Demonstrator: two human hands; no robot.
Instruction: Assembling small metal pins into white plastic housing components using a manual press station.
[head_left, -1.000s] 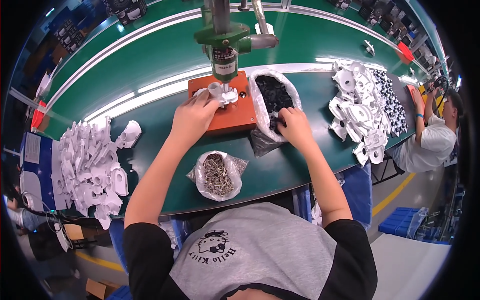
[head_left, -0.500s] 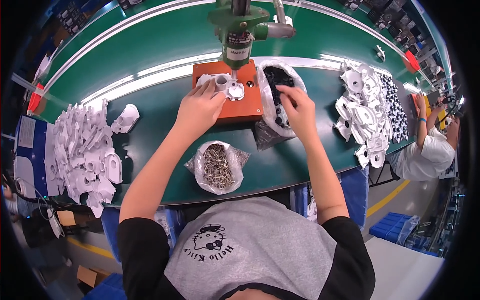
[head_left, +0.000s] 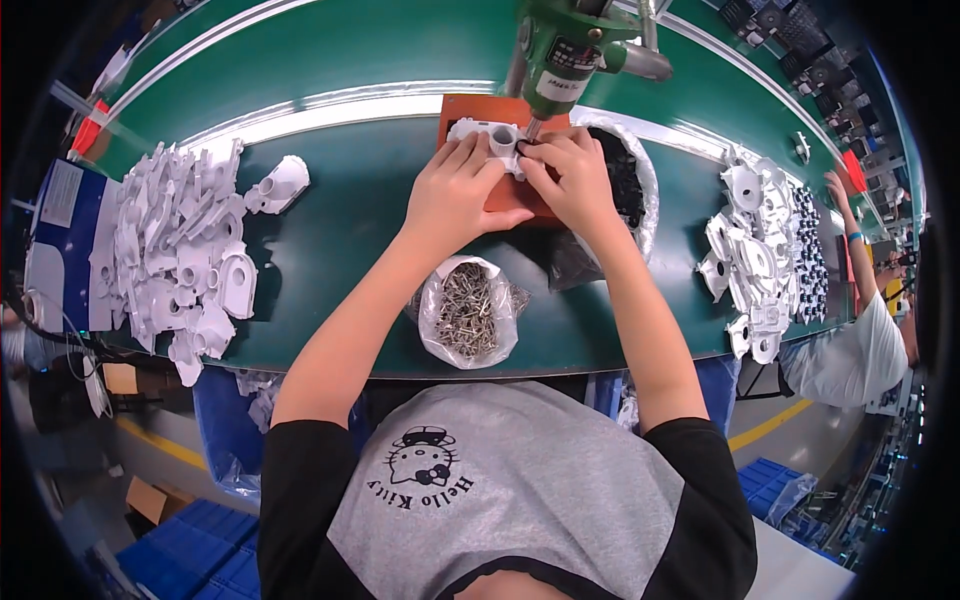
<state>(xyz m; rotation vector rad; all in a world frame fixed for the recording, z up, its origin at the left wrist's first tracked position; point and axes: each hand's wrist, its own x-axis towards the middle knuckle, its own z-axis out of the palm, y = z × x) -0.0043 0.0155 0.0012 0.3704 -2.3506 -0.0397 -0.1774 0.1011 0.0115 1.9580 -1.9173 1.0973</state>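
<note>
A white plastic housing (head_left: pixel 503 138) with a round collar lies on the orange fixture block (head_left: pixel 470 104), below the tip of a green press head (head_left: pixel 556 85). My left hand (head_left: pixel 455 195) holds the housing down, its bent fingers over the near left edge and its thumb stuck out to the right. At the housing's right side, my right hand (head_left: pixel 572 178) pinches a small black part, mostly hidden by the fingertips. Just right of that hand stands a clear bag (head_left: pixel 648 190) of black plastic parts. Nearer to me is a bag of metal screws (head_left: pixel 466 310).
White housings (head_left: pixel 180 250) are heaped at the left, with a single one (head_left: pixel 280 185) beside them. More white parts (head_left: pixel 750 240) and rows of small black pieces (head_left: pixel 808 250) lie at the right. Blue bins (head_left: pixel 225 425) stand below the table edge. Another person (head_left: pixel 850 350) works far right.
My right hand has come out of the bag of black parts and moved left to the housing. My left thumb has swung away from the housing. The whole view has shifted.
</note>
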